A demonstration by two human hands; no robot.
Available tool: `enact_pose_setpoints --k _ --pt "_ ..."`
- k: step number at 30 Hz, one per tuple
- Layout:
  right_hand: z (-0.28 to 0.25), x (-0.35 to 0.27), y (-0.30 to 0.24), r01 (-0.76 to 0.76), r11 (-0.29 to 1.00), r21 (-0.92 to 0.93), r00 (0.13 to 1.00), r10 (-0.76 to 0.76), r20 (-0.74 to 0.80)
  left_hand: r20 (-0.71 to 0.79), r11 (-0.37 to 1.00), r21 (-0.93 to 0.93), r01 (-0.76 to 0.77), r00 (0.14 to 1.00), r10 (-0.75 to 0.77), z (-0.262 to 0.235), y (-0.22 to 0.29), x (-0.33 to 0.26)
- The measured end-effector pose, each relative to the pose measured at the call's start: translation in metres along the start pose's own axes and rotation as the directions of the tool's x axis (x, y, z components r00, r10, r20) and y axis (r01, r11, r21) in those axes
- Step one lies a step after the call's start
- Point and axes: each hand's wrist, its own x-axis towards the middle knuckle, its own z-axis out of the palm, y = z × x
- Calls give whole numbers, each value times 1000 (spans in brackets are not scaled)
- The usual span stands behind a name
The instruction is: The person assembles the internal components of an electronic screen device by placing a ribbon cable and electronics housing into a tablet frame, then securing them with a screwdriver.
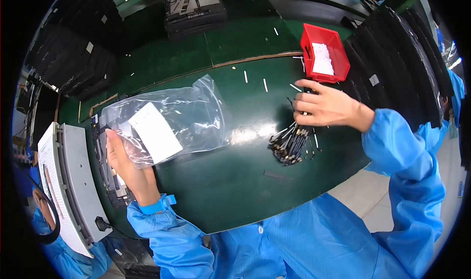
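My left hand (131, 173) is closed on the left end of a clear plastic bag (203, 114). A blank-looking white paper label (156, 134) shows on the bag, which is held just over the green table. To the right, my right hand (328, 105) has its fingers curled round the upper end of a bundle of thin black cables (290, 144). The cables fan out on the table below the fingers, some with pale or gold-coloured ends. Under the left hand, a flat dark frame with electronic parts (110, 173) lies partly covered.
A red bin (345, 58) holding white pieces stands behind my right hand. Stacked black trays rise at the right (392, 63) and left (73, 48). White slips (265, 85) and a dark strip (278, 175) lie on the table. A grey-white box (81, 181) stands at the left edge.
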Motion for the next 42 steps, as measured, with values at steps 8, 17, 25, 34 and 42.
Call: enact_pose_setpoints --k 8,17,25,34,42 --pt "3 19 23 81 963 -259 963 -8 270 18 987 -25 160 987 -159 -5 -14 4" --pt "-43 55 -67 -625 766 150 780 617 100 44 986 14 168 985 -169 -2 -16 -7" --pt "-30 35 -105 -743 551 379 608 793 38 362 961 122 -250 912 192 71 59 -18" --pt "-18 48 -85 -562 459 688 680 730 69 716 650 506 -568 697 51 171 88 -28" --pt "-92 44 -22 -200 182 963 548 835 -44 764 777 356 -520 640 79 169 85 -31"
